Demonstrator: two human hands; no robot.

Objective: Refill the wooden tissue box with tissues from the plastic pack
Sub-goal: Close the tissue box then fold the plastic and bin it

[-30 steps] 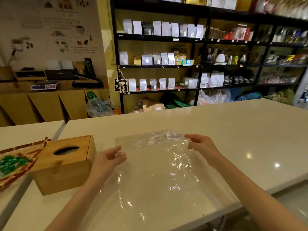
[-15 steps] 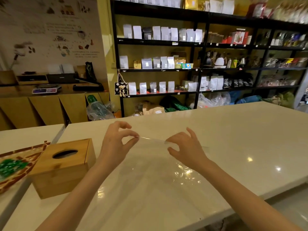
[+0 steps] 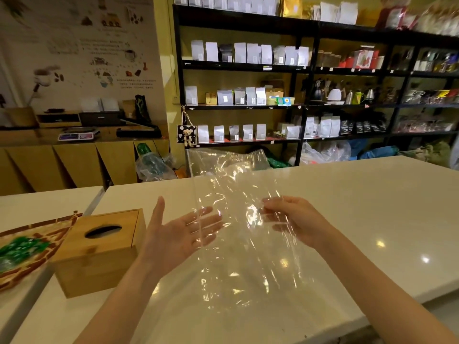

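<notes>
The wooden tissue box (image 3: 99,252) stands upright on the white counter (image 3: 372,194) at my left, its oval slot on top dark. A clear, crinkled plastic pack (image 3: 236,184) hangs above the counter in front of me, its top edge raised toward the shelves. I see no tissues inside it. My right hand (image 3: 295,222) pinches the pack's right side. My left hand (image 3: 178,234) is spread flat, palm up, just right of the box, with its fingertips against the pack's left edge.
A woven tray (image 3: 24,247) with green-wrapped items lies on a second white table at far left, close to the box. Black shelves (image 3: 248,105) with pouches stand behind the counter. The counter's near edge runs under my right forearm.
The pack has risen from lying flat on the counter to hanging upright. My left hand has let go of its pinch and spread flat. My right hand has stayed on the plastic.
</notes>
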